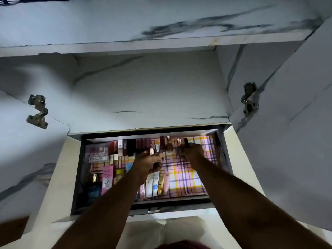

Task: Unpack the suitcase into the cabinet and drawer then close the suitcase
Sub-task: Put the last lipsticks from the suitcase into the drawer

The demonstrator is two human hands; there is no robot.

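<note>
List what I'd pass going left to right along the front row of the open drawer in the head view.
Dark blue bottle → pink Pond's BB cream box → white tubes → gold tube → pale pink tube → bare plaid liner. The left forearm hides the items between the box and the tubes.

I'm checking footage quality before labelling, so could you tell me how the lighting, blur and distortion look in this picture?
Head view: the open drawer is the brightest area, its checked liner glowing; the cabinet shelf above is dim and bluish. Both forearms are dark; the left hand and right hand look soft, as do the small cosmetics. Wide-angle bending curves the cabinet edges.
</note>
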